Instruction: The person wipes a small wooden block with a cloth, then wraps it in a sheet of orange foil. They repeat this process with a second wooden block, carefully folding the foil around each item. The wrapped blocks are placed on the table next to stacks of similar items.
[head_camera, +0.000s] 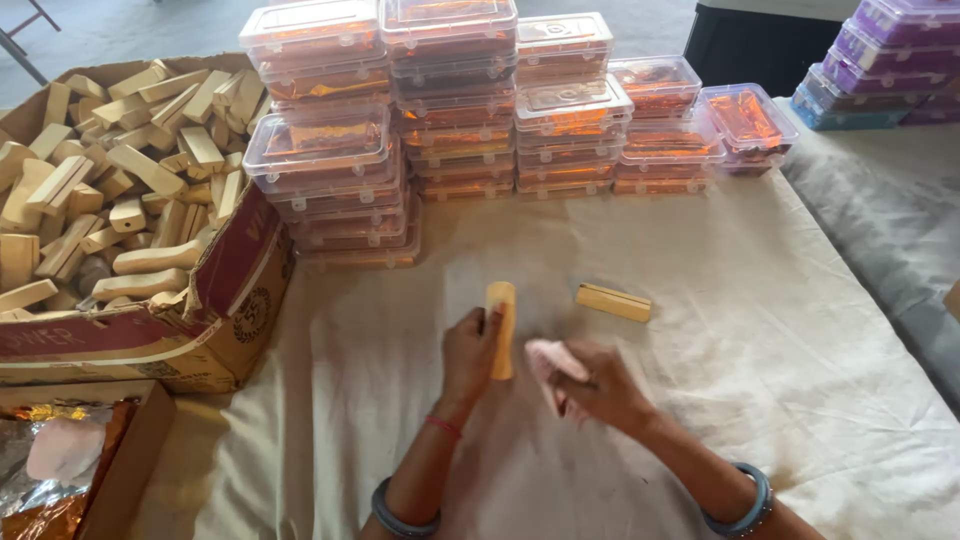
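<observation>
My left hand (470, 352) grips a small orange-tan wooden block (501, 320), holding it upright over the cloth-covered table (760, 330). My right hand (598, 385) is closed around a crumpled pink cloth (548, 362), just to the right of the block. A second wooden block (613, 302) lies flat on the cloth a little beyond my right hand.
A torn cardboard box (225, 290) full of pale wooden blocks sits at the left. Stacks of clear plastic cases (450, 110) with orange contents line the back. Purple and blue cases (880, 60) stand at the far right. A smaller box (130, 460) with foil is at bottom left.
</observation>
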